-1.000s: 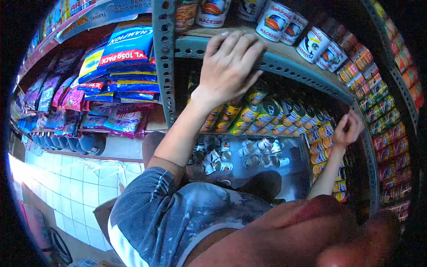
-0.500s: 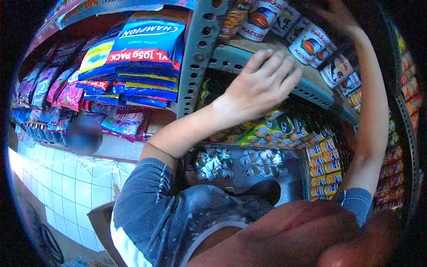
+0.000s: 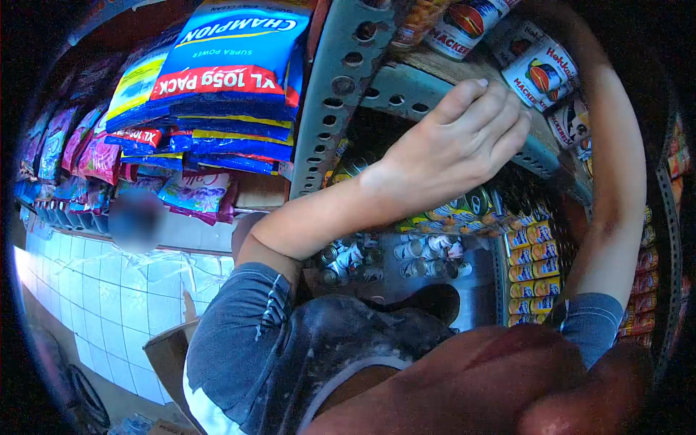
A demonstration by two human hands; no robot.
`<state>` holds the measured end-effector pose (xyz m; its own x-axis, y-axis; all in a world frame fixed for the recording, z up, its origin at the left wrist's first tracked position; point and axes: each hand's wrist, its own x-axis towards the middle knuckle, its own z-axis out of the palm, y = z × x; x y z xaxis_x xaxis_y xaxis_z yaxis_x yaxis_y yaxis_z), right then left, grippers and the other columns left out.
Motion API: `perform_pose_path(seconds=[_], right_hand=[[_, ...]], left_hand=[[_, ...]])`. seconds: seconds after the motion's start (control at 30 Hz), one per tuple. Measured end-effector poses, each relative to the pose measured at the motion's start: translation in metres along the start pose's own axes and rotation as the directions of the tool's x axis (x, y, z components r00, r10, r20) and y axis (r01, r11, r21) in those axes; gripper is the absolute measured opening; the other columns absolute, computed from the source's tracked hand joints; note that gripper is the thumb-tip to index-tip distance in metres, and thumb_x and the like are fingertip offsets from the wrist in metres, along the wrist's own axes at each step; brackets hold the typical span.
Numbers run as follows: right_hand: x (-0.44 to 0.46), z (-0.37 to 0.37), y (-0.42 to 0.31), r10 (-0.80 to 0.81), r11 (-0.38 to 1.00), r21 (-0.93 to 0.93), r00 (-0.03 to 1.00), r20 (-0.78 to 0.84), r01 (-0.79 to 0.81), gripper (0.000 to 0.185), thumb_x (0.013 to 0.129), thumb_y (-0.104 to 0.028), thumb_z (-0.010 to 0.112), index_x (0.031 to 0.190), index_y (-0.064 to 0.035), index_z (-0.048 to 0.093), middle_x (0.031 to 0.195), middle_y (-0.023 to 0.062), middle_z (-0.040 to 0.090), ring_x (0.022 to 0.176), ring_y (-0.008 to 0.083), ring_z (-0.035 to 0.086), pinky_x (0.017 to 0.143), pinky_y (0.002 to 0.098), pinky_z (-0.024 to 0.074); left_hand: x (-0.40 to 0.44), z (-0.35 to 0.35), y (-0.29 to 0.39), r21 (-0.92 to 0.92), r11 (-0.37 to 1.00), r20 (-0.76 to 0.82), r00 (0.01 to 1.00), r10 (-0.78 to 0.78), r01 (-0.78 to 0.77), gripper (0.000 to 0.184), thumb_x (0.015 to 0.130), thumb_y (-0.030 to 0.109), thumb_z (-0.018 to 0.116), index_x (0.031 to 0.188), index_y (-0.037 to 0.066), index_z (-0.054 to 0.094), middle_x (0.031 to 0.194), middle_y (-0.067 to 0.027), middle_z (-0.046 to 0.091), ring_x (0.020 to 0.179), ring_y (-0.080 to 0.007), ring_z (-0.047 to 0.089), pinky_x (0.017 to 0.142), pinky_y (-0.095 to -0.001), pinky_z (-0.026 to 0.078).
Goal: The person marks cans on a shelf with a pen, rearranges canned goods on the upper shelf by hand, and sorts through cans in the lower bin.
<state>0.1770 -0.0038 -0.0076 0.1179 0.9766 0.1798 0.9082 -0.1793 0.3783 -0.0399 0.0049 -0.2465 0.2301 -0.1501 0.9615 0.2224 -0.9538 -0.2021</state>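
My left hand (image 3: pixel 471 130) lies with its back to me at the front edge of the shelf (image 3: pixel 417 90), its fingers stretched and slightly curved. No held item shows, though its underside is hidden. Just beyond the fingers stands a white mackerel can (image 3: pixel 540 72) with a red and yellow picture. Another mackerel can (image 3: pixel 464 29) is to its left, and a tilted can (image 3: pixel 573 119) is at its lower right. My right arm (image 3: pixel 616 145) reaches up past the cans. At the dark upper edge my right hand (image 3: pixel 562 18) is barely visible, its fingers not discernible.
Stacked blue detergent packs (image 3: pixel 225 72) fill the left shelf, beside a perforated metal upright (image 3: pixel 337 101). Purple and pink sachets (image 3: pixel 94 156) hang farther left. Below are grouped white cans (image 3: pixel 435 257) and stacked yellow cans (image 3: pixel 533 268). A cardboard box (image 3: pixel 170 355) stands beside my body.
The view has shifted closer to the shelf, so cans and packs appear larger. My left hand keeps its place at the shelf edge. My right hand is now less visible at the top.
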Motion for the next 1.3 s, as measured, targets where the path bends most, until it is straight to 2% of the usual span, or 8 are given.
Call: perform_pose_path(seconds=[0.67,0.97,1.3], right_hand=[[-0.011,-0.007,-0.007,-0.006,0.992,0.126,0.999,0.047,0.0,0.089,0.077,-0.037,0.086,0.148,-0.0038,0.045,0.15,0.0181,0.047,0.137,0.0318,0.044,0.111,0.0425,0.0408],[-0.015,-0.006,-0.008,-0.009,0.988,0.154,0.998,0.058,0.0,0.09,0.076,-0.036,0.087,0.149,-0.004,0.045,0.15,0.0179,0.047,0.137,0.032,0.044,0.111,0.0429,0.0411],[-0.014,-0.009,-0.009,-0.005,0.985,0.171,0.997,0.079,-0.009,0.091,0.075,-0.034,0.088,0.149,-0.0042,0.044,0.151,0.0177,0.046,0.137,0.0321,0.044,0.111,0.0434,0.0414]], left_hand=[[0.0,-0.002,0.0,-0.013,1.0,0.01,1.0,0.009,-0.009,0.056,0.076,0.034,0.065,0.127,0.01,0.059,0.123,-0.0076,0.06,0.121,-0.0232,0.055,0.108,-0.0419,0.034],[0.0,-0.004,-0.001,-0.04,0.999,0.013,1.0,0.007,-0.007,0.064,0.071,0.035,0.07,0.129,0.009,0.058,0.124,-0.0076,0.059,0.122,-0.0234,0.054,0.11,-0.0418,0.033],[0.0,-0.004,0.0,-0.042,0.999,0.011,1.0,-0.002,0.002,0.06,0.073,0.033,0.068,0.127,0.008,0.059,0.124,-0.0077,0.059,0.122,-0.0234,0.054,0.109,-0.0413,0.034]])
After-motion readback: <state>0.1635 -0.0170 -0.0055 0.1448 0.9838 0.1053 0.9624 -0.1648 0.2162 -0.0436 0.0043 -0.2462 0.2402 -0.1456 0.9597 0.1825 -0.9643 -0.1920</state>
